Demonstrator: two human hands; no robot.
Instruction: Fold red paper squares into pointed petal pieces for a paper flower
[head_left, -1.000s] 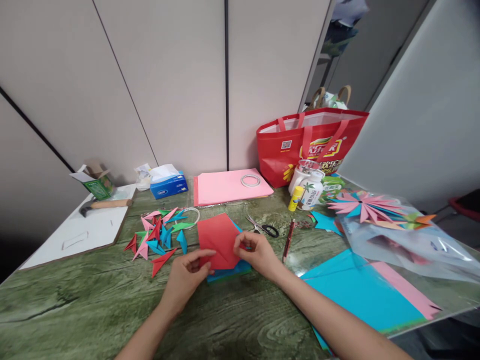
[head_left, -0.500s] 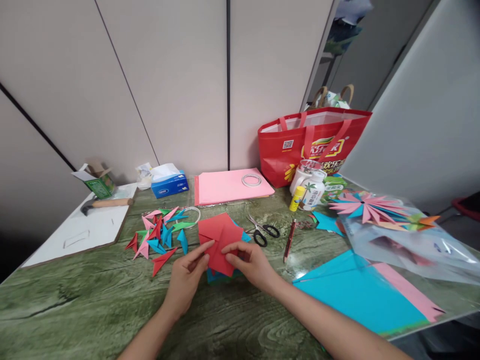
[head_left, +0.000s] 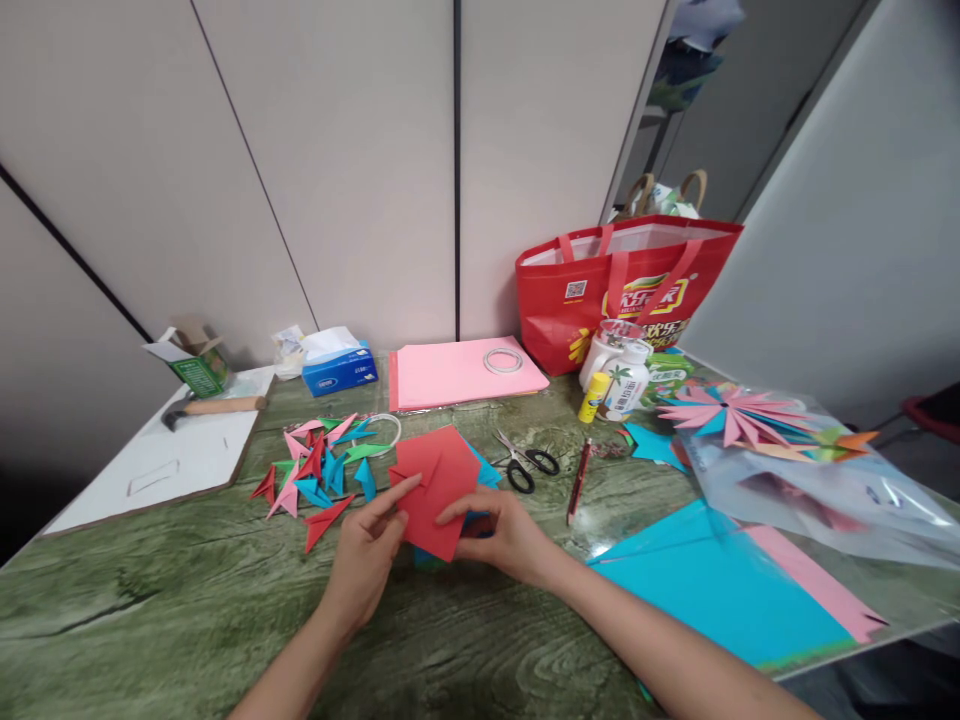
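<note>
A partly folded sheet of red paper (head_left: 442,490) is held between my hands, tilted above the table. My left hand (head_left: 367,548) pinches its lower left edge, with the index finger lying along a small folded flap. My right hand (head_left: 504,535) grips the lower right side, thumb below and fingers on top. Blue paper (head_left: 486,472) shows behind and beneath the red sheet, mostly hidden by it. Left of my hands lies a loose pile of folded paper pieces (head_left: 322,470) in red, pink, blue and green. Black-handled scissors (head_left: 525,468) rest just right of the red paper.
At the back are a tissue box (head_left: 339,370), pink paper stack (head_left: 457,372) and red bag (head_left: 570,310). A hammer (head_left: 217,405) lies on a white board at left. Rightward are a glue stick (head_left: 594,398), pencil (head_left: 579,482), paper star (head_left: 731,410) and blue sheets (head_left: 720,590).
The red paper has turned slightly and shifted a little left and down. My left hand has moved slightly left, and my right thumb has slipped under the paper's lower edge.
</note>
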